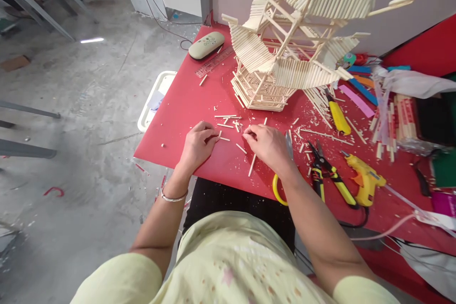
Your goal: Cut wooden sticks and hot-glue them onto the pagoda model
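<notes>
My left hand [200,146] is closed in a pinch at the front of the red table [171,118], with a short wooden stick [220,134] at its fingertips. A hand's width to the right, my right hand [266,145] also pinches thumb against finger; whatever is between them is too small to make out. A longer wooden stick [252,165] passes beneath that hand. Cut stick pieces [241,148] and crumbs lie between and beyond both hands. Behind them rises a tiered pagoda-like model [263,90] built of thin wooden sticks, with curved roofs.
Right of my hands lie yellow-handled scissors [280,192], pliers [337,180], a yellow hot glue gun [365,178] with its cord, and a yellow utility knife [338,116]. Bundled sticks [406,121] sit farther right. A glasses case [206,45] and clear ruler [213,62] lie back left.
</notes>
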A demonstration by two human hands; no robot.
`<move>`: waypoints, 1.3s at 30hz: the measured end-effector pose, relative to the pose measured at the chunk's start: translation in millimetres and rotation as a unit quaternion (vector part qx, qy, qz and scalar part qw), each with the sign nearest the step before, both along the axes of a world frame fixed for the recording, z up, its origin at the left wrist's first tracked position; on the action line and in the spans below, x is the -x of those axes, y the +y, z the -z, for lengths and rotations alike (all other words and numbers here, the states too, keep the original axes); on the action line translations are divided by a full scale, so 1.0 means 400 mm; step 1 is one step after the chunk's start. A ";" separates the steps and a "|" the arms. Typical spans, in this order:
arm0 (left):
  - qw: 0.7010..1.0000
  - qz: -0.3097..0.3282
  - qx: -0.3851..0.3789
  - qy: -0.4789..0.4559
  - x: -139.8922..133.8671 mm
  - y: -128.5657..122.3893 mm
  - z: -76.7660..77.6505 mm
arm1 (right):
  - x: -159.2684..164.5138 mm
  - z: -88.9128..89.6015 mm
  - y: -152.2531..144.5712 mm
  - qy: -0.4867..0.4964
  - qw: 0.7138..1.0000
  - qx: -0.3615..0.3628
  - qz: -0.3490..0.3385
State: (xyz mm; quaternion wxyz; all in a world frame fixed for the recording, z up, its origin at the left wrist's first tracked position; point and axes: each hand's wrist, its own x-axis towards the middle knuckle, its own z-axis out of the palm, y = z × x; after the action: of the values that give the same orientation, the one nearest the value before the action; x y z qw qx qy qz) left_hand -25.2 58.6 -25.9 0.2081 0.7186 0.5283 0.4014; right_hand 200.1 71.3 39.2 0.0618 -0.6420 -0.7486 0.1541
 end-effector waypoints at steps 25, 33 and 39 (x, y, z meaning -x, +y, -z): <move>1.000 0.007 -0.003 -0.003 0.001 0.001 0.005 | 0.051 0.018 0.069 0.008 0.996 -0.068 -0.056; 1.000 0.007 -0.007 -0.006 0.002 0.002 0.011 | 0.099 0.039 0.020 -0.012 0.998 -0.026 -0.047; 1.000 0.010 -0.009 -0.005 0.004 0.003 0.014 | 0.056 0.038 0.023 0.020 0.998 -0.029 -0.044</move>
State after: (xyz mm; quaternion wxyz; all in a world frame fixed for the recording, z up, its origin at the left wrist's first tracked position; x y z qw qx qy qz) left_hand -26.9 59.7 -31.5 0.2083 0.7237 0.5167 0.4072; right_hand 177.9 80.3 23.9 0.0887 -0.6031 -0.7788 0.1482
